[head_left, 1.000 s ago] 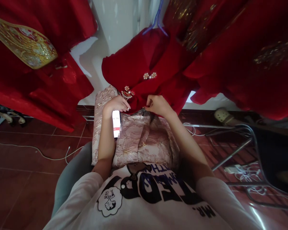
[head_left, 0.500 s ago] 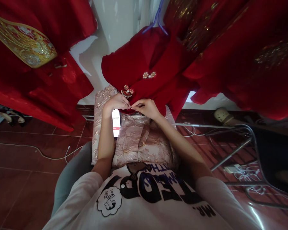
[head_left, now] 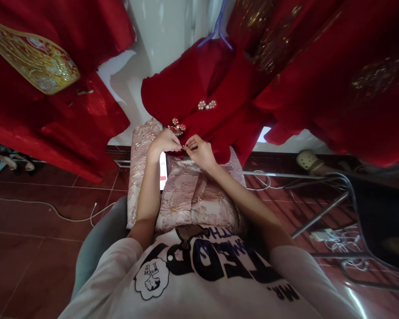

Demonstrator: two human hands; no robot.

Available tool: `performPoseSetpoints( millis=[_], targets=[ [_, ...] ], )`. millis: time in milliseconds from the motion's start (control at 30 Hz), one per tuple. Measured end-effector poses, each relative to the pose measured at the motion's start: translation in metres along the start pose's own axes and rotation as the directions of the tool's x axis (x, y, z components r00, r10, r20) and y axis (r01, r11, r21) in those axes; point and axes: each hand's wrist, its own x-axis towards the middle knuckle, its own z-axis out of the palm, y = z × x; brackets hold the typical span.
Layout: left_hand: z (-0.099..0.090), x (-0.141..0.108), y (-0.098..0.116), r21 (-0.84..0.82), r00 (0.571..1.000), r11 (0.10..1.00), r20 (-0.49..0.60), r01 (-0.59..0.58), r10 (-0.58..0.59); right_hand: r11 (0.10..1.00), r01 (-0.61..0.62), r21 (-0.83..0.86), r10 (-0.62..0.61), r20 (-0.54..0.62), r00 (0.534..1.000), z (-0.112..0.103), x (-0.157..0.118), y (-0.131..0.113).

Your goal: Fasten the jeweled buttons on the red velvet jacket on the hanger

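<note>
Red garment (head_left: 189, 84) — left hand (head_left: 168, 141), right hand (head_left: 200, 151), each grip together near its edge — shirt (head_left: 219, 297) lettering "MR."

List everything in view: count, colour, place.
Garment: one, red, centre
Flower ornament: one, gold-white, mid-garment
Fan ornament: one, red-gold, garment's left
Small item: one, colour unclear, fingertips
Hanger: one, purple, top
Patterned cloth: count unclear, pink, lap
Phone: one, white-screened, lap
Hanging garments: several, red-gold, both sides
Wall: one, white, behind
Floor: one, reddish, below
Cords: several, white, floor
Clog: one, cream, right
Chair: one, dark, right
Shoes: two, pale, left
Shirt: one, white, bottom
Trousers: one, grey, left
Left hand: one, bare, centre
Right hand: one, bare, centre
</note>
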Motion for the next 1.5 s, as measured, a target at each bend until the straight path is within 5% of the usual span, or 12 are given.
performPoseSetpoints(
  millis=[333,467,733,1033,1300,1500],
  targets=[
    [0.003,0.002,0.000,-0.079,0.993,0.991,0.053,0.113,-0.109,0.997,-0.017,-0.076,0.022,0.072,0.997,-0.008,0.002,-0.005],
    [0.000,-0.002,0.001,-0.019,0.992,0.992,0.013,0.125,-0.124,0.987,-0.052,-0.150,0.077,0.166,0.983,-0.026,0.004,-0.013],
    [-0.007,-0.007,-0.001,0.045,0.990,0.991,-0.073,0.123,-0.119,0.976,-0.151,-0.158,0.175,0.151,0.973,-0.066,0.006,-0.036],
    [-0.007,-0.012,0.006,0.027,0.991,0.992,0.044,0.123,-0.124,0.970,-0.217,-0.115,0.236,0.198,0.951,-0.063,0.007,-0.040],
    [-0.004,0.003,-0.010,0.023,0.992,1.000,0.122,0.019,-0.022,0.955,-0.262,-0.139,0.288,0.223,0.931,-0.058,0.008,-0.033],
    [0.005,0.017,-0.022,0.226,0.987,0.960,0.054,-0.163,0.154,0.953,-0.140,-0.267,0.197,0.198,0.960,-0.054,0.008,-0.026]
  ],
)
